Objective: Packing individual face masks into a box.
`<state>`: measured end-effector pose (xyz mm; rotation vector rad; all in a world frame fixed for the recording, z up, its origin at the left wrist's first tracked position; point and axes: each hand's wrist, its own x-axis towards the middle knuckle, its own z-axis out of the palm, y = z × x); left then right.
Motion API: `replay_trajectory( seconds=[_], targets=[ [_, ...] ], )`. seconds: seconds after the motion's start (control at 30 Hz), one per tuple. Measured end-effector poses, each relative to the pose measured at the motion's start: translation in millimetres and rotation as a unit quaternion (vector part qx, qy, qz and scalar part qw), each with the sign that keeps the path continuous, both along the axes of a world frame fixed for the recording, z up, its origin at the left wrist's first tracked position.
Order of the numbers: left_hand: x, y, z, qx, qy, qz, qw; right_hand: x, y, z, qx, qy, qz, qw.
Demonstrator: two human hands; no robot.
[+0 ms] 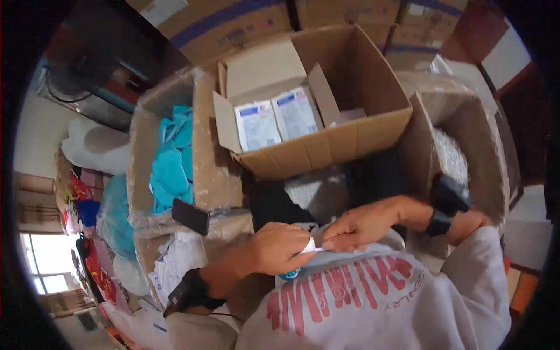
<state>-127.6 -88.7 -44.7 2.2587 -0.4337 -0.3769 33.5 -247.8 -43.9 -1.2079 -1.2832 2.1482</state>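
Note:
Close in front of my chest, my left hand (pixel 281 248) is closed round a small white piece (pixel 310 245), perhaps folded paper or film; its exact kind is not clear. My right hand (pixel 354 231) meets it from the other side, fingers pinched together at the white piece's end. A bit of teal material (pixel 290 274) shows just under my left hand, and most of it is hidden. Beyond the hands, a clear plastic bag with whitish contents (pixel 318 189) lies low between my dark-clothed legs.
A large carton (pixel 326 149) ahead holds an open white box with two white printed packets (pixel 296 112). At left, one carton contains teal pieces (pixel 172 166), with a phone (pixel 191 216) by its near edge and white packets (pixel 179 262) nearer. Another carton (pixel 484 146) stands right.

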Motion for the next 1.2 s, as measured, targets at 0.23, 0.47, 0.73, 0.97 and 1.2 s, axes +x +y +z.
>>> replay_trajectory(
  seconds=[0.23,0.47,0.73,0.97,1.2],
  targets=[
    [-34,-33,-42,-0.107,0.02,-0.016,0.994,10,-47,7,0.193,-0.038,0.02,0.98],
    [-75,-37,-79,-0.081,0.006,0.01,0.997,76,-113,22,0.073,-0.193,-0.047,0.977],
    [-16,44,-46,-0.277,-0.02,0.454,0.847,84,-87,-22,-0.095,0.064,-0.362,0.925],
    [52,60,32,-0.698,0.008,0.279,0.659,45,53,-67,0.129,0.141,-0.446,0.874],
    [61,70,59,-0.682,-0.041,0.353,0.639,-3,63,-71,-0.046,0.304,-0.294,0.905]
  ],
)
